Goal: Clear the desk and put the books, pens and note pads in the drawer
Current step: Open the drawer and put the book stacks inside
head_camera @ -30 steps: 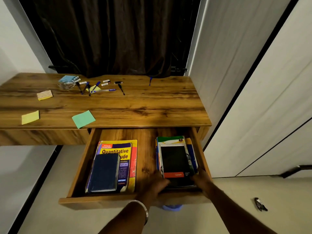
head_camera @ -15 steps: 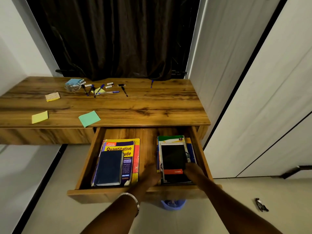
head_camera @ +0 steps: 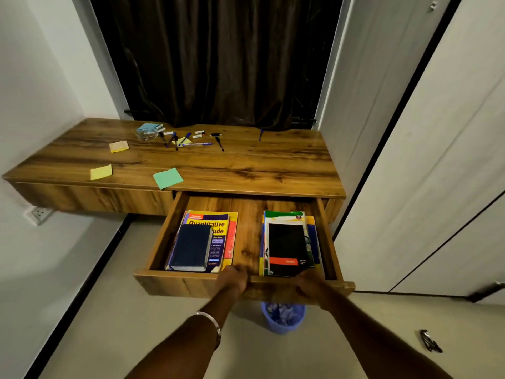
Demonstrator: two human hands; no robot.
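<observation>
Fingers (head_camera: 237, 269) hidden behind drawer (head_camera: 191, 285) front.

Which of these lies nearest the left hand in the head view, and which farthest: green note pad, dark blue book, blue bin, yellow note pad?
From the left hand on the drawer front:
1. Dark blue book, in the drawer, left stack.
2. Blue bin, on the floor under the drawer; close to the book's rank, hard to call.
3. Green note pad, desk front edge.
4. Yellow note pad, desk's left.

Dark curtain (head_camera: 218, 58) behind; blue wastebasket (head_camera: 282, 317) on floor (paper scraps inside); wall socket (head_camera: 40, 213) at left; glass bowl (head_camera: 146, 134); small black object (head_camera: 430, 340) on floor, unclear.
</observation>
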